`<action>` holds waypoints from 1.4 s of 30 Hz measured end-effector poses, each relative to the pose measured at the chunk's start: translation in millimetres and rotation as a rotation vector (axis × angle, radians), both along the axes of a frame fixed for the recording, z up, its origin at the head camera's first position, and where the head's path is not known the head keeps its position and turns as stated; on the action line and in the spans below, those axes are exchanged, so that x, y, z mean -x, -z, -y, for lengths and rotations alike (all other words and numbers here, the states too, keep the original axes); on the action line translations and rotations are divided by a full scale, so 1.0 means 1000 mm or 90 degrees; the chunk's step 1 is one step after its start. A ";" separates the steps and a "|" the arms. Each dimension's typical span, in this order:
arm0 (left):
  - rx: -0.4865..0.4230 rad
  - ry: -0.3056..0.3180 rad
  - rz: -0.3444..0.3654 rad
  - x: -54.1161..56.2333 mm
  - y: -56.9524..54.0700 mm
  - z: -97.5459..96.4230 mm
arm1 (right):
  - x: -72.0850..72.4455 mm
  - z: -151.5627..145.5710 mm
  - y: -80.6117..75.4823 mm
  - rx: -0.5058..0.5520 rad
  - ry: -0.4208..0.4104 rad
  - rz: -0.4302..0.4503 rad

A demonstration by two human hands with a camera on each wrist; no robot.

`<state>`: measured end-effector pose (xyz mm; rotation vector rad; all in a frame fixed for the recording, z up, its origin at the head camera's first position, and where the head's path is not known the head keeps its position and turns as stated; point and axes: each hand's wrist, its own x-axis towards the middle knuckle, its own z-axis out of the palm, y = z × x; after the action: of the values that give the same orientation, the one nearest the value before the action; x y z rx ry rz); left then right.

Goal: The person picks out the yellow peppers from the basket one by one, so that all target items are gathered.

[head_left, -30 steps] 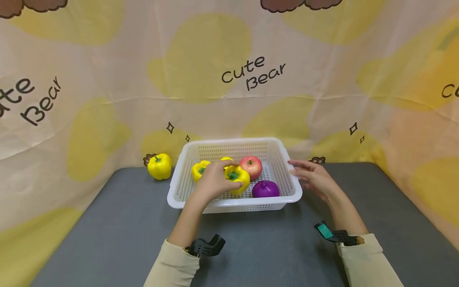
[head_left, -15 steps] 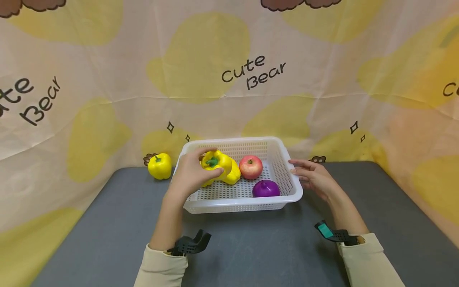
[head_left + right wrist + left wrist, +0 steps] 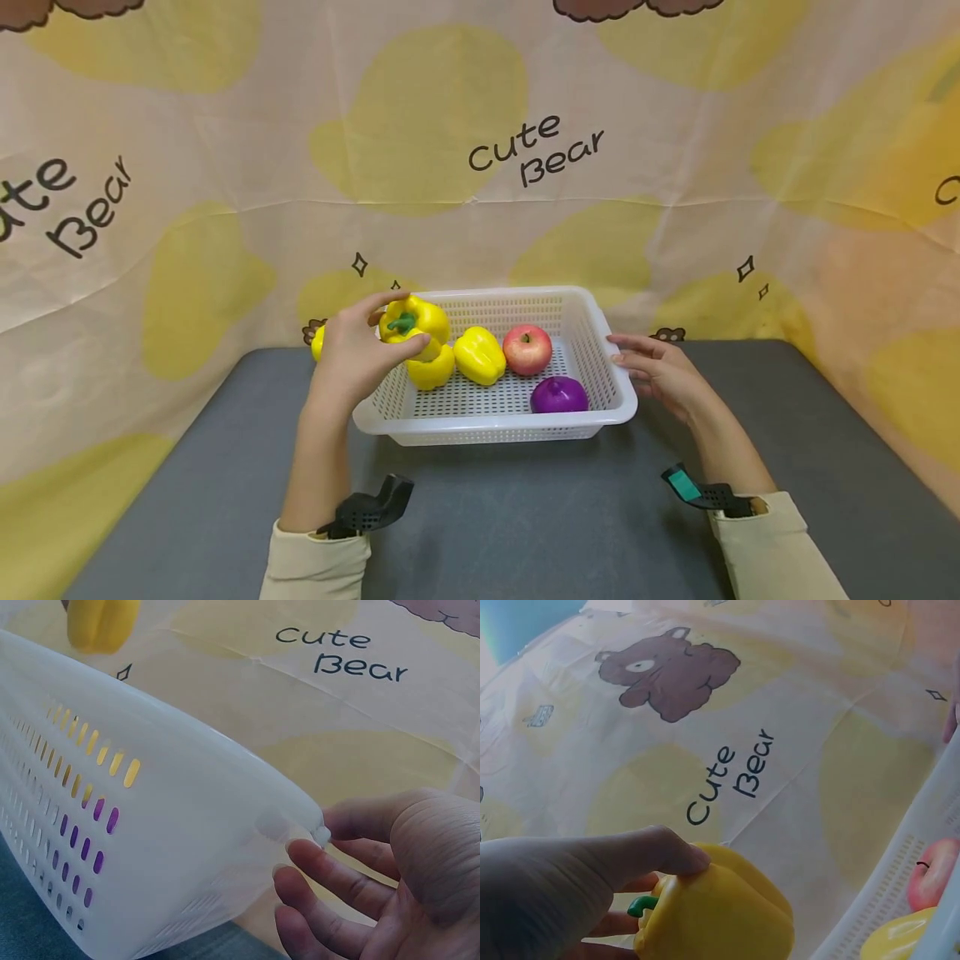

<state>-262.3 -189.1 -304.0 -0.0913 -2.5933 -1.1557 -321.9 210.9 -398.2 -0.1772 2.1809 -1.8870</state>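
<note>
My left hand (image 3: 347, 354) holds a yellow bell pepper (image 3: 422, 319) by its sides, above the left end of a white perforated plastic basket (image 3: 495, 424). In the left wrist view the thumb presses on top of this pepper, near its green stem (image 3: 642, 905). My right hand (image 3: 666, 377) pinches the basket's right rim between thumb and fingers. Inside the basket lie a yellow bell pepper (image 3: 431, 372) on the left, another yellow bell pepper (image 3: 480, 357) beside it, a red apple (image 3: 527, 350) and a purple onion (image 3: 559, 395) near the front right.
Behind my left hand, a further yellow bell pepper (image 3: 318, 342) shows only its edge on the dark grey table (image 3: 510, 517). A printed cloth (image 3: 420, 125) hangs directly behind the table's back edge.
My left hand has lifted the bell pepper and carried it leftward from the basket's middle to over its left end. The right hand has stayed at the right rim.
</note>
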 end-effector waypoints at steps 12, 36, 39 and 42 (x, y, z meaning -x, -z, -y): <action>-0.042 -0.035 0.016 -0.007 -0.004 0.019 | 0.001 -0.002 0.001 -0.010 0.007 -0.007; 0.049 -0.114 0.088 -0.008 0.001 0.052 | -0.001 -0.001 0.000 -0.014 0.009 -0.007; 0.063 -0.118 0.103 -0.006 0.003 0.053 | -0.001 -0.002 0.001 -0.015 0.009 -0.008; 0.075 -0.114 0.115 -0.004 0.005 0.053 | -0.001 -0.002 0.001 -0.012 0.007 -0.007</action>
<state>-258.5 -241.8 -308.8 0.2267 -2.7583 -0.9886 -321.1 212.7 -399.0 -0.1715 2.2109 -1.8746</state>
